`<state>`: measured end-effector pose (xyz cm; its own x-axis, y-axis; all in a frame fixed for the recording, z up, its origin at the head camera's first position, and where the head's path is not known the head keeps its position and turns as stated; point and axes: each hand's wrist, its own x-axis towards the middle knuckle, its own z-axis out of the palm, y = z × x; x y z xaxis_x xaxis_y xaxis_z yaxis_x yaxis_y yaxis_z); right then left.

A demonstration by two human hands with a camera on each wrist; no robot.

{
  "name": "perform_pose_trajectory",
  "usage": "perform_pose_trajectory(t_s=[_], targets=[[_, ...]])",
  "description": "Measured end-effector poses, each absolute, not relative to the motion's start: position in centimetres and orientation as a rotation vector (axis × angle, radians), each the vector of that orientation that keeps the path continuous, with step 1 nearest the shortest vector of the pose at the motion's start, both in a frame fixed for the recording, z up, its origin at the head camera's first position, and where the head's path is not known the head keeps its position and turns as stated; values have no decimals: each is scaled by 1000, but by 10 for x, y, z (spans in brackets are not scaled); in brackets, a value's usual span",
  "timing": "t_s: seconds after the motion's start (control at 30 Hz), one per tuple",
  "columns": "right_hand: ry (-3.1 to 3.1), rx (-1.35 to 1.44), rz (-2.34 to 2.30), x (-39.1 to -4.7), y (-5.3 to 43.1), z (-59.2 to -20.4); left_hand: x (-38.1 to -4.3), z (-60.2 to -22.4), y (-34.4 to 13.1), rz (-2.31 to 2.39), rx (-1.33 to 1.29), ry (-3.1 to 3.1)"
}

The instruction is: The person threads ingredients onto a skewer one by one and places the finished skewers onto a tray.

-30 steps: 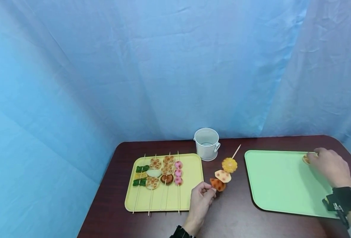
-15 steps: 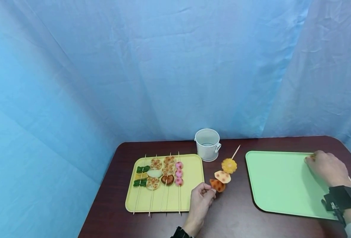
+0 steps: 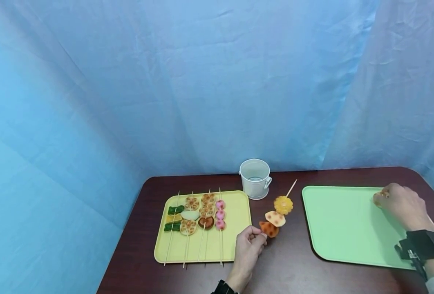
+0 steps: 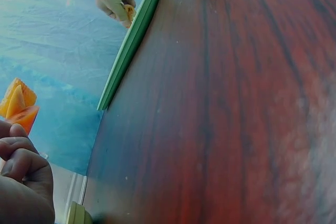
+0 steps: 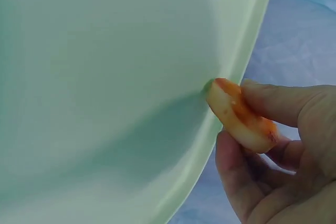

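My left hand (image 3: 249,245) pinches the lower end of a skewer that slants up above the dark table. Threaded on it are a yellow corn slice (image 3: 283,205), a pale brown-spotted slice (image 3: 275,218) and a red-orange piece (image 3: 269,229) nearest the fingers. Over the far right corner of the green tray (image 3: 349,224), my right hand (image 3: 404,206) holds a round slice with a browned face, like lotus root (image 3: 379,199). In the right wrist view, thumb and fingers grip this slice (image 5: 236,116) by its edges, close to the tray's rim.
A yellow tray (image 3: 237,220) on the left bears several finished-looking skewers, among them lotus root slices (image 3: 189,227), pink balls (image 3: 220,214) and a mushroom (image 3: 206,222). Behind, between the trays, stands a small white bucket (image 3: 255,183). Blue cloth (image 3: 217,90) hangs along the table's back edge.
The slice in my right hand was mostly hidden half a second ago and shows more now, with that hand slightly further left. My left hand keeps the skewer in about the same place.
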<state>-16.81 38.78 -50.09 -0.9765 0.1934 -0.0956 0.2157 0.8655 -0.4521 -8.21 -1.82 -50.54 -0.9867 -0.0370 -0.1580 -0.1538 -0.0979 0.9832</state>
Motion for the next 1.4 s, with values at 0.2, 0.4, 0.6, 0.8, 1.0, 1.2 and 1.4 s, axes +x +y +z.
perform_pose_trajectory(t_s=[0.2,0.4,0.6,0.8,1.0,1.2,1.4], targets=[[3042,287,-796,-164,380,-499,-82,-503,-17,2281,-213,2042],[3104,244,-1007,-153,367,-497,-81,-503,-17,2275,-217,2050],[2915,399,-1346,-147,347,-490,-81,-505,-17,2228,-238,2073],[2400,423,-2069,-147,322,-483,-80,-505,-16,2212,-223,2073],[1759,357,-2619,-150,291,-479,-79,-507,-16,2206,-214,2070],[1613,319,-2689,-155,268,-475,-79,-506,-16,2207,-183,2056],[1543,317,-2688,-161,254,-472,-78,-507,-15,2179,-176,2041]])
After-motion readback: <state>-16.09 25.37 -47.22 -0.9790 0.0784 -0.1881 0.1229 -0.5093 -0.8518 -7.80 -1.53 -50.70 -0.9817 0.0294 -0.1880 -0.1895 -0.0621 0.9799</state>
